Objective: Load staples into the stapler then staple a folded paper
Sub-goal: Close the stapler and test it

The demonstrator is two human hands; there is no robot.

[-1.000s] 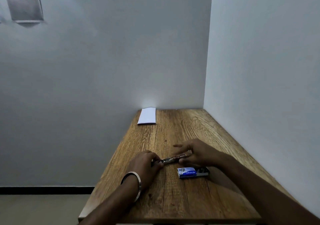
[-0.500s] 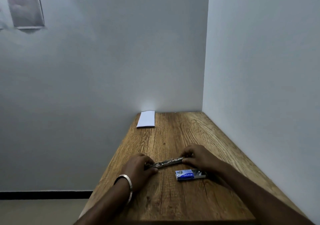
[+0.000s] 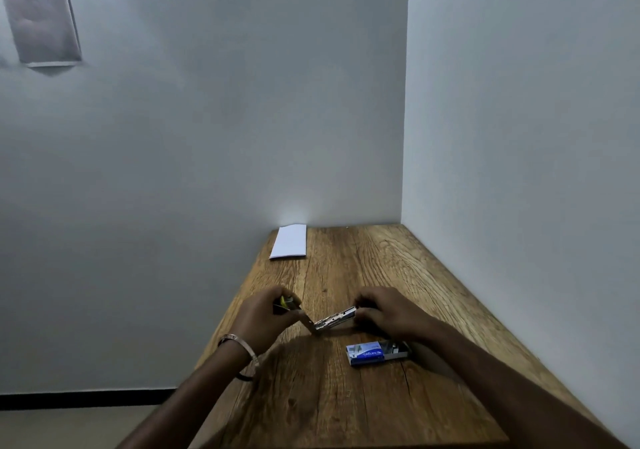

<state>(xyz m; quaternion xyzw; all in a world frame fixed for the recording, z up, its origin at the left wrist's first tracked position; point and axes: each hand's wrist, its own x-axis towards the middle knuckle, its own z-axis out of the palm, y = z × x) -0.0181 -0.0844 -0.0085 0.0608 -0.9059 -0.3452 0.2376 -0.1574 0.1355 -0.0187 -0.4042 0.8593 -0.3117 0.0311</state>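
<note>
A small metal stapler (image 3: 334, 320) lies hinged into a V on the wooden table (image 3: 346, 396). My left hand (image 3: 266, 317) grips its yellow-and-black top part, lifted off to the left. The other end of the metal magazine is pinched in my right hand (image 3: 384, 312). A blue staple box (image 3: 375, 352) lies slid open just in front of my right hand, its tray sticking out to the right. At the far left corner of the table lies a folded white paper (image 3: 289, 241), flat against the wall.
Grey walls close the table in at the back and along the right side. The table's left edge drops to the floor (image 3: 69, 428). A metal bangle (image 3: 239, 343) is on my left wrist.
The stapler lay nearly straight between my hands before; now my left hand has raised its top part, so it bends open at the hinge. The camera view shifted slightly.
</note>
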